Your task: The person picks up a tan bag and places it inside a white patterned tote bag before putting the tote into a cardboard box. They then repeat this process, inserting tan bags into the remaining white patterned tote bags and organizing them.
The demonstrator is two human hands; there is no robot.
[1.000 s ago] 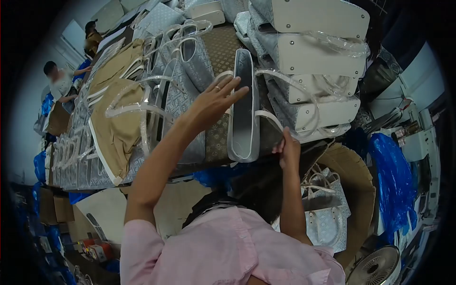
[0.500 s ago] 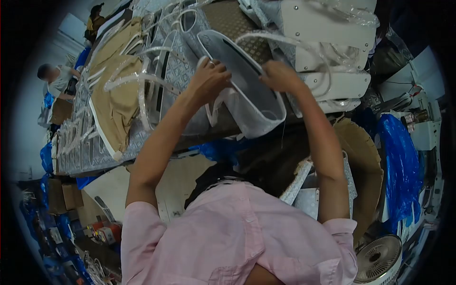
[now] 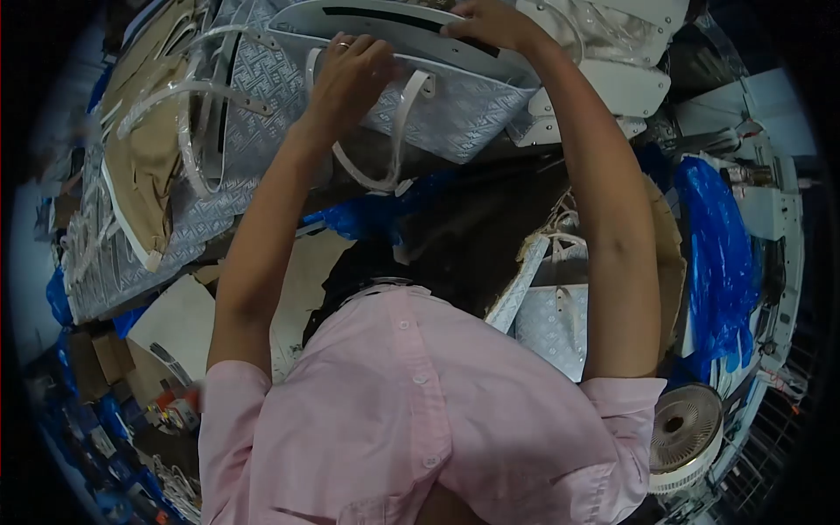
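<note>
A silver-white patterned tote bag point(image 3: 468, 114) stands on the table's near side with its mouth spread open towards me. Its pale handle point(image 3: 404, 131) hangs down over the front panel. My left hand point(image 3: 354, 74), a ring on one finger, is closed over the near rim at the left. At the far rim, my right hand point(image 3: 490, 24) pinches the edge beside a black strip point(image 3: 411, 26) on the lining. Part of the bag's rim is hidden behind my left fingers.
More patterned bags with clear-wrapped handles point(image 3: 188, 96) and tan cloth point(image 3: 144, 149) lie at the left. White studded panels point(image 3: 604, 96) are stacked at the right. Below stand a carton point(image 3: 667, 254) holding a patterned bag point(image 3: 551, 324), blue plastic point(image 3: 713, 262) and a fan point(image 3: 687, 433).
The tote has turned from a diagonal tilt to lie more crosswise, its patterned front now facing me. Both hands have moved farther up in view, still at its rim.
</note>
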